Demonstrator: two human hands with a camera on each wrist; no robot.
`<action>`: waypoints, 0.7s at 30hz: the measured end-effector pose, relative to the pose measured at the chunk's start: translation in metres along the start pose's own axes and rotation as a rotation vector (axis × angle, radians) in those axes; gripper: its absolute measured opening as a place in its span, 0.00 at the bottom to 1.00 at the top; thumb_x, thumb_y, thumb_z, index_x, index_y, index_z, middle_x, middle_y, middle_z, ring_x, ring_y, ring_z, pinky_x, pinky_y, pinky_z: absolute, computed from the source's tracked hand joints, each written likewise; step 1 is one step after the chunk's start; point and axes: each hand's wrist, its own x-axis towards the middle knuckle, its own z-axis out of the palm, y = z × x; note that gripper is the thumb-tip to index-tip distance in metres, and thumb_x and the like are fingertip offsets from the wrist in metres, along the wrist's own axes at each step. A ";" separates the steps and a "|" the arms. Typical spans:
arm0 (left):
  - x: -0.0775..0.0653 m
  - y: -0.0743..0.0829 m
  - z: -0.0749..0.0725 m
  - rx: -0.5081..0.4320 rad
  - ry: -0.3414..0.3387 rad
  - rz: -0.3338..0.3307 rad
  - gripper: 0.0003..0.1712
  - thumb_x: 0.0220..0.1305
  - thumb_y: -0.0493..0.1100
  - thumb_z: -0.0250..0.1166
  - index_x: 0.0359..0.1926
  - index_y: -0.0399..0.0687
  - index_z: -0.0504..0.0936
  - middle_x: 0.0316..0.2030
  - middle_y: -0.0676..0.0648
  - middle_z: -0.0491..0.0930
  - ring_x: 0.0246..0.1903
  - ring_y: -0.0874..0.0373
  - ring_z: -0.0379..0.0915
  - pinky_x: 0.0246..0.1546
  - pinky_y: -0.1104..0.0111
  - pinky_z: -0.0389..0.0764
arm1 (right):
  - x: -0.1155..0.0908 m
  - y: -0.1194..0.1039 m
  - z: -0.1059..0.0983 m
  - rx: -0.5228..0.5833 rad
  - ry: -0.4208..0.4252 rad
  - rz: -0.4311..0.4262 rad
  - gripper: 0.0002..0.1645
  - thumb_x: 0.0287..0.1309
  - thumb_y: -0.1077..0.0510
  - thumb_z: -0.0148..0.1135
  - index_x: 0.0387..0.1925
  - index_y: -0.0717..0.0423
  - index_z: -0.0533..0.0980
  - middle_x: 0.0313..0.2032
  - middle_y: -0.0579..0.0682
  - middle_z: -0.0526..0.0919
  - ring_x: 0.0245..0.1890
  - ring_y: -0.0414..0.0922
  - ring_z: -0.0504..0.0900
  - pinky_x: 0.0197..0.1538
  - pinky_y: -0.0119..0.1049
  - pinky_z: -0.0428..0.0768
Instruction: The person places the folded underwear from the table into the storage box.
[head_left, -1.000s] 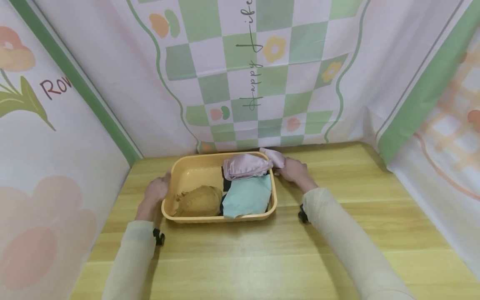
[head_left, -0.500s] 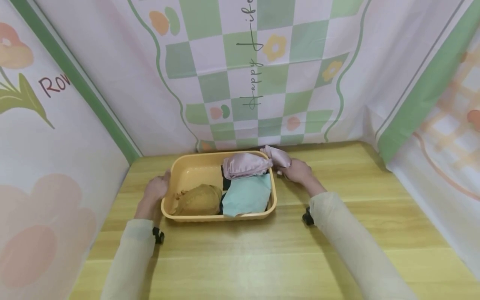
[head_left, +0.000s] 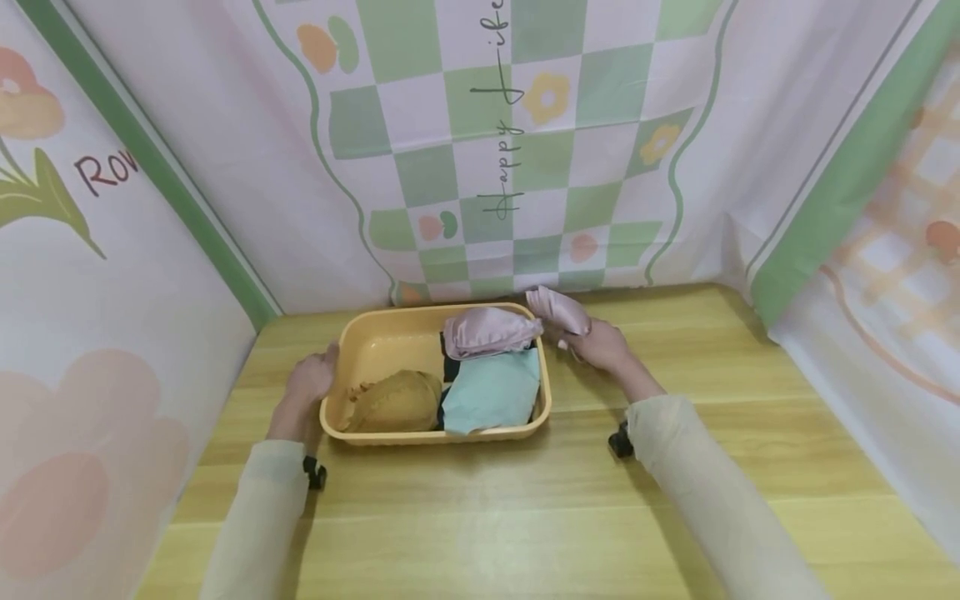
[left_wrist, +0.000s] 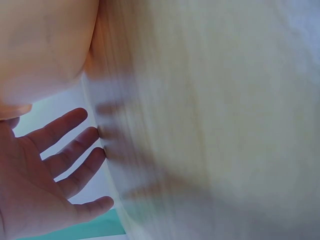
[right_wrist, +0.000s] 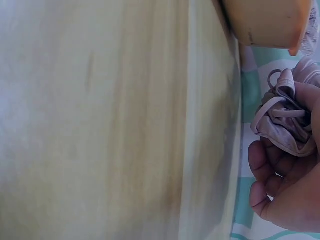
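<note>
My left hand is at the left end of a yellow plastic basket, thumb by its rim. In the left wrist view its fingers are spread and straight, below the basket's wall. Off the basket's back right corner, my right hand grips a folded pink satin bra. Straps loop out of the bra between thumb and curled fingers in the right wrist view. Inside the basket lie a mustard-brown bra, another pink satin piece, and a mint-green cloth piece over something black.
The basket stands at the back of a wood-grain table, close to a checkered fabric backdrop. Printed fabric walls rise at the left and right of the table.
My right hand has drawn a little to the right, away from the basket's corner, carrying the folded pink bra. The left hand and the basket stay almost where they were.
</note>
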 end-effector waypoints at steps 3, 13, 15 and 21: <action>0.000 -0.001 0.000 -0.001 -0.002 -0.002 0.52 0.74 0.67 0.17 0.70 0.28 0.64 0.68 0.25 0.64 0.68 0.26 0.60 0.71 0.40 0.61 | -0.004 -0.001 -0.002 0.044 0.016 0.005 0.24 0.66 0.38 0.57 0.36 0.55 0.78 0.24 0.52 0.82 0.24 0.47 0.78 0.31 0.38 0.75; 0.001 -0.001 0.002 0.012 0.009 0.006 0.54 0.73 0.68 0.16 0.68 0.27 0.67 0.67 0.25 0.66 0.66 0.26 0.62 0.70 0.41 0.63 | -0.009 -0.007 -0.008 0.051 0.069 -0.046 0.32 0.68 0.35 0.54 0.52 0.59 0.79 0.38 0.60 0.86 0.35 0.53 0.82 0.41 0.47 0.79; 0.001 -0.002 0.002 0.009 0.011 0.007 0.54 0.73 0.68 0.16 0.68 0.27 0.67 0.67 0.25 0.66 0.66 0.27 0.62 0.70 0.41 0.63 | -0.011 -0.010 -0.010 0.053 0.077 -0.058 0.34 0.68 0.36 0.54 0.55 0.61 0.77 0.43 0.62 0.86 0.40 0.56 0.83 0.45 0.52 0.80; 0.002 -0.001 0.001 0.010 0.017 0.011 0.54 0.74 0.67 0.17 0.67 0.27 0.67 0.67 0.25 0.66 0.66 0.26 0.62 0.70 0.41 0.63 | -0.016 -0.023 -0.016 0.068 0.093 -0.088 0.36 0.68 0.36 0.55 0.59 0.63 0.75 0.46 0.64 0.85 0.43 0.58 0.83 0.46 0.53 0.80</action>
